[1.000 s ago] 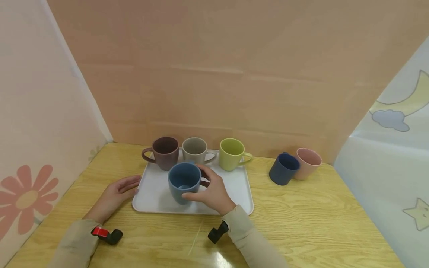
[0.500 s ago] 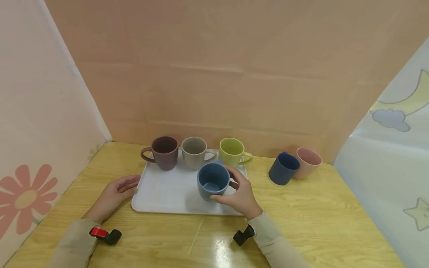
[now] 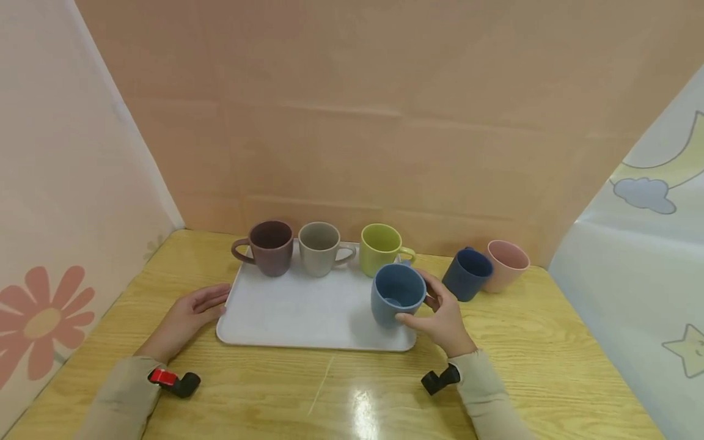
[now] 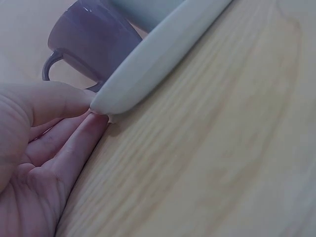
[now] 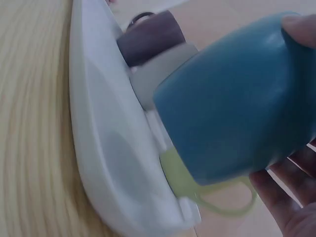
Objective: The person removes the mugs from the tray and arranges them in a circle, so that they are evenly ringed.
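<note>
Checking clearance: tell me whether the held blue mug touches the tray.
Apart: the right wrist view shows a gap between the blue mug and the tray below.

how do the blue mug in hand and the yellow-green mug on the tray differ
The blue, rounded, ceramic-looking mug is held above the white, rectangular, plastic-looking tray by the right hand; the yellow-green, rounded, ceramic-looking mug stands on it. The blue mug's handle points away from the person, the yellow-green mug's rightward. Both rims are round.
</note>
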Available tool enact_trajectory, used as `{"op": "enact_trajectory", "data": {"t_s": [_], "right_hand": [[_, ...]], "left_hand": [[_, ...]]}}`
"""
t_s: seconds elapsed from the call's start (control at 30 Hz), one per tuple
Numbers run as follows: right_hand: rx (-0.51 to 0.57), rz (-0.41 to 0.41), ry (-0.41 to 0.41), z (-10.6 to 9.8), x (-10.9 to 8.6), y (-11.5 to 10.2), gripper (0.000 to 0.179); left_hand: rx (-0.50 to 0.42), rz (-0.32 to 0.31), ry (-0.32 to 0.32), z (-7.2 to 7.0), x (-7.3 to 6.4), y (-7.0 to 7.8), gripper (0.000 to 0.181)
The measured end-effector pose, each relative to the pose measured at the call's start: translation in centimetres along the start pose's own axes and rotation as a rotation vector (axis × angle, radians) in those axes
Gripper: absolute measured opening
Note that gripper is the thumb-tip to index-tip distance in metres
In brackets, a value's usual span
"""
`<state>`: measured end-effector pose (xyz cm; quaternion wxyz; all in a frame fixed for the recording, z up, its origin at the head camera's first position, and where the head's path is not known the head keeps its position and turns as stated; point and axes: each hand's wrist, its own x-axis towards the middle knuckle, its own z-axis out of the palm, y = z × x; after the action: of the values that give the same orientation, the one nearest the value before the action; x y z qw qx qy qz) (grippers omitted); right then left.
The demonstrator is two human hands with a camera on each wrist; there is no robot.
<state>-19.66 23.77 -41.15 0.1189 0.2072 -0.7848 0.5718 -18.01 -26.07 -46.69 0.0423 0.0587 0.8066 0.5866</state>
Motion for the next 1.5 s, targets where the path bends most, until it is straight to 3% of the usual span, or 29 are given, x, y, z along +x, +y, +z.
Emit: {"op": "enact_trajectory", "data": {"t_s": [0.37,0.73,1.0,1.23,1.5], "right_hand": [[-0.027,-0.003,0.066,-4.1,-1.2,1.3,0.083],[0.07,-0.004,0.106,-7.1,-2.3,3.2,0.08],[0.089,0.069,0.089,-8.0,-2.4,4.2,0.078],[0.113,0.132,0.093,-8.4,-2.8,4.7,0.077],[0.166,0.104,0.071,-9.0,-2.9,5.1,0.077]], "left_hand": [[0.012,0.003,0.003,0.0,0.1,0.4,0.063],[-0.003,0.003,-0.002,0.3,0.1,0.3,0.062],[-0.03,0.022,0.007,0.3,-0.1,0.0,0.061],[-0.017,0.001,-0.001,0.2,-0.1,0.1,0.063],[-0.009,-0.004,0.0,0.1,-0.1,0.4,0.063]]}}
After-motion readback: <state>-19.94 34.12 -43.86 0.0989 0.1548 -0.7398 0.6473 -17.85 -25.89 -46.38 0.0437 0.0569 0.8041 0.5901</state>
